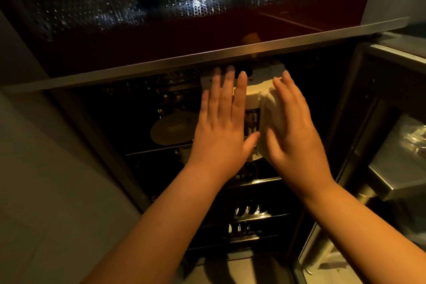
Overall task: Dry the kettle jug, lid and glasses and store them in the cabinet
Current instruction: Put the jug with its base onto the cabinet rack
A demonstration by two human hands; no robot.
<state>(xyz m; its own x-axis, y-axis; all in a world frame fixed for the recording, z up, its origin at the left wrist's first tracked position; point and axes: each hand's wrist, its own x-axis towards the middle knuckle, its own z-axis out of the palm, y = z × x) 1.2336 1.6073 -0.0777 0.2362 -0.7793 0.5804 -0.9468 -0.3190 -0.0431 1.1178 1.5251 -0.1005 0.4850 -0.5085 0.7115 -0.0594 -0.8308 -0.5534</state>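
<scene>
Left hand (pixel 220 127): fingers straight, flat against the white plastic kettle jug (pixel 252 108) inside the dark cabinet (pixel 138 122).
Right hand (pixel 292 131): fingers relaxed, pressing the jug's opposite side.

Round plate (pixel 171 130) beside wire racks (pixel 250 213)

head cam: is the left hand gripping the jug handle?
No. The left hand lies flat with straight fingers against the jug, while the right hand covers the white handle side.
</scene>
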